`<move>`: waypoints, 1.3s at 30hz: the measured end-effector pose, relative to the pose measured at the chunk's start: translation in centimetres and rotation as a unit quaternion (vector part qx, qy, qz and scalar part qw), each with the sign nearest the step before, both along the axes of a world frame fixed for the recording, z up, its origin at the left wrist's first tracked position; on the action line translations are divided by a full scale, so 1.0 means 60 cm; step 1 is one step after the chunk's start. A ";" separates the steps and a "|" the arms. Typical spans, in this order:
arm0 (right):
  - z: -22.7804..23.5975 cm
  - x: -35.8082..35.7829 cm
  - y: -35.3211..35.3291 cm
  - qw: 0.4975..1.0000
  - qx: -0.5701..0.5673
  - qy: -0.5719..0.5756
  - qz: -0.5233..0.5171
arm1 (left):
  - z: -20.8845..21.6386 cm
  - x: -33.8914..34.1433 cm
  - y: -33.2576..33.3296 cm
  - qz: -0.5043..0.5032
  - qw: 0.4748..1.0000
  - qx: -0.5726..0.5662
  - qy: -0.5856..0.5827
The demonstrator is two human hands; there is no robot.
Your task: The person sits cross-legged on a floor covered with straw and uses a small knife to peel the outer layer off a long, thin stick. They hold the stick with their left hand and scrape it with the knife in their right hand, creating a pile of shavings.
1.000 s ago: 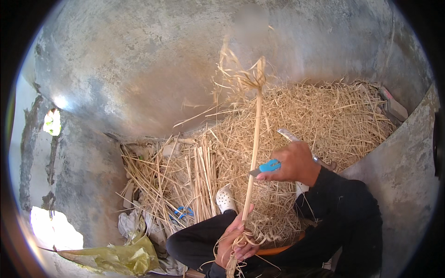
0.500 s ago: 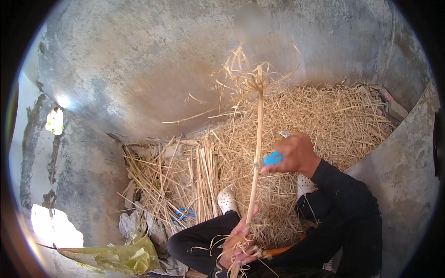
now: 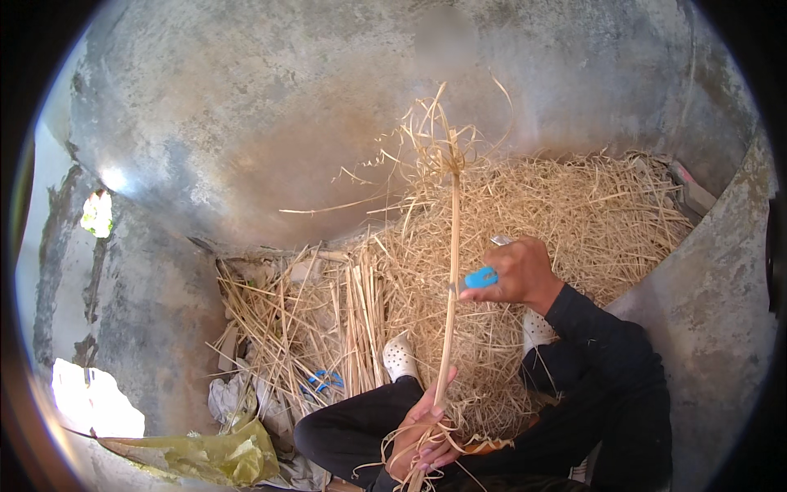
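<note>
Your left hand (image 3: 414, 440) is clamped around the lower part of the stick (image 3: 453, 246), low in the view and in front of your body, with thin curls (image 3: 387, 449) of shaved fibre looped over the fingers. The stick rises from that grip, nearly upright in the view and leaning slightly to the right, and ends in a loose tuft (image 3: 438, 148) of curled strips in front of the grey wall (image 3: 246, 107). Your right hand (image 3: 520, 271) is closed on the blue knife (image 3: 480, 277), to the right of the stick and about midway up it — the small blade meets the stick's right side. Just beyond your right knuckles a pale, shiny tip (image 3: 500, 240) shows; what it belongs to is hidden. Behind the stick and to its right spreads a thick heap of shavings (image 3: 574, 217). To the left lie more sticks (image 3: 361, 307), some side by side, others crossing at angles, with a blue thing (image 3: 325, 380) among their lower ends, too small to make out. Your white shoe (image 3: 400, 357) sits between those sticks and the one you hold — your black-clothed knee (image 3: 336, 426) is bent below it. A yellow sheet (image 3: 205, 455) lies crumpled at lower left.
</note>
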State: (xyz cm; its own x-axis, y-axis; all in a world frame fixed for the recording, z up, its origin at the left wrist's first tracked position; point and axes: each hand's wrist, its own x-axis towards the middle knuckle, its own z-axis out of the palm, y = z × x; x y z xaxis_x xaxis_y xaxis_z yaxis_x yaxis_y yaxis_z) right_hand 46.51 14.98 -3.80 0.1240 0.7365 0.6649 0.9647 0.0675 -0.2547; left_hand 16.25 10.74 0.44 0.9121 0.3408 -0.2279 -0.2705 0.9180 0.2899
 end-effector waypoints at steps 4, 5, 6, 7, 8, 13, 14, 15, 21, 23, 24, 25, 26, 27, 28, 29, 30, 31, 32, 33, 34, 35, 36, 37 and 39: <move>-0.011 0.018 0.006 0.999 -0.026 0.038 -0.025 | -0.002 -0.004 -0.004 -0.003 1.000 0.000 0.015; -0.009 0.020 0.008 0.998 -0.024 0.055 -0.015 | 0.000 -0.007 -0.006 -0.003 1.000 0.002 0.020; -0.012 0.027 0.013 0.998 -0.043 0.037 -0.031 | 0.000 -0.009 -0.007 -0.005 1.000 0.003 0.024; -0.017 0.035 0.019 0.997 -0.062 0.021 -0.048 | -0.001 -0.009 -0.006 -0.007 1.000 0.004 0.028; -0.019 0.042 0.023 0.995 -0.080 0.005 -0.064 | 0.000 -0.008 -0.006 -0.010 0.999 0.003 0.035; -0.030 0.088 0.050 0.976 -0.135 0.028 -0.169 | 0.010 -0.019 -0.023 -0.024 0.995 0.025 0.095; -0.035 0.102 0.055 0.965 -0.144 0.030 -0.218 | 0.010 -0.020 -0.027 -0.032 0.994 0.019 0.101; -0.035 0.125 0.044 0.964 -0.146 0.039 -0.218 | 0.005 -0.019 -0.030 -0.044 0.995 0.006 0.090; -0.010 0.144 0.030 0.943 -0.190 0.200 -0.188 | -0.010 -0.011 -0.024 -0.021 0.995 0.008 0.100; -0.008 0.149 0.041 0.883 -0.268 0.364 -0.123 | -0.022 -0.004 -0.001 -0.015 0.987 0.074 0.141; -0.008 0.144 0.044 0.816 -0.293 0.495 -0.059 | -0.033 -0.006 0.010 -0.008 0.981 0.108 0.163; -0.005 0.142 0.036 0.727 -0.311 0.612 -0.003 | -0.037 -0.007 0.021 -0.035 0.953 0.185 0.236; -0.004 0.138 0.027 0.620 -0.320 0.714 0.053 | -0.037 -0.008 0.024 -0.019 0.964 0.163 0.209; -0.008 0.125 0.021 0.744 -0.302 0.596 0.013 | -0.036 -0.006 0.027 -0.004 0.973 0.141 0.182; -0.019 0.101 0.017 0.843 -0.275 0.461 -0.026 | -0.034 -0.001 0.029 0.013 0.981 0.117 0.157; -0.026 0.072 0.014 0.918 -0.240 0.310 -0.060 | -0.021 0.002 0.028 0.053 0.983 0.078 0.156; -0.026 0.041 0.005 0.954 -0.182 0.236 -0.010 | -0.020 0.001 0.034 0.062 0.990 0.051 0.118; -0.026 0.007 -0.006 0.978 -0.122 0.161 0.044 | -0.020 -0.002 0.039 0.074 0.994 0.025 0.082; -0.011 -0.024 -0.024 0.979 -0.125 0.144 0.074 | -0.020 -0.001 0.043 0.080 0.996 -0.004 0.041; 0.005 -0.045 -0.037 0.978 -0.129 0.127 0.103 | -0.015 0.008 0.044 0.077 0.996 -0.007 0.049; 0.004 -0.060 -0.036 0.983 -0.107 0.101 0.113 | -0.020 0.007 0.043 0.068 0.997 -0.017 0.018; 0.004 -0.072 -0.033 0.986 -0.084 0.075 0.123 | -0.027 0.008 0.042 0.058 0.998 -0.027 -0.014; 0.001 -0.078 -0.031 0.988 -0.061 0.049 0.131 | -0.031 0.007 0.042 0.048 0.997 -0.036 -0.045; 0.000 -0.066 -0.024 0.989 -0.055 0.069 0.116 | -0.024 0.009 0.040 0.041 0.997 -0.058 -0.044; -0.002 -0.050 -0.019 0.992 -0.060 0.065 0.089 | -0.040 0.008 0.041 0.031 0.992 -0.095 -0.083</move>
State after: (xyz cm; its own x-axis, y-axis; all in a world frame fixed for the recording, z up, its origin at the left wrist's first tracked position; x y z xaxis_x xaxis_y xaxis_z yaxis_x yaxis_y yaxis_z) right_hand 43.50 13.82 -3.93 0.0631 0.8273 0.5582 0.8986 0.1963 -0.3925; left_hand 16.73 13.21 -1.95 0.9208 0.3634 -0.1419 -0.3584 0.9316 0.0604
